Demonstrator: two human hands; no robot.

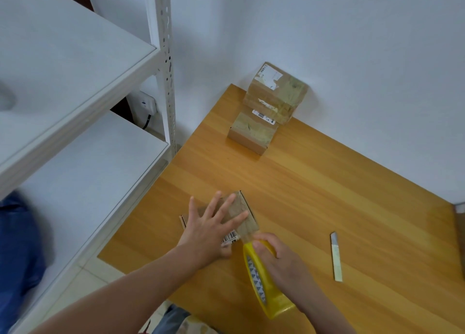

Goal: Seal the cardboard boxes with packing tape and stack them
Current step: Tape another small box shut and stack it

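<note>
The small cardboard box (250, 224) lies near the desk's (327, 195) near-left edge, with the left hand (208, 225) spread flat on top. Just right, the right hand (279, 260) grips the tape roll (261, 286), its strip reaching the box. A crooked pull could wrinkle the strip or drag the light box sideways.

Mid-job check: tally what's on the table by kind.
Boxes: 4. The front box is under the left hand; the back boxes look like 3.
Tape roll: 1, held in the right hand.
Blade: 1.
Total: 6
</note>
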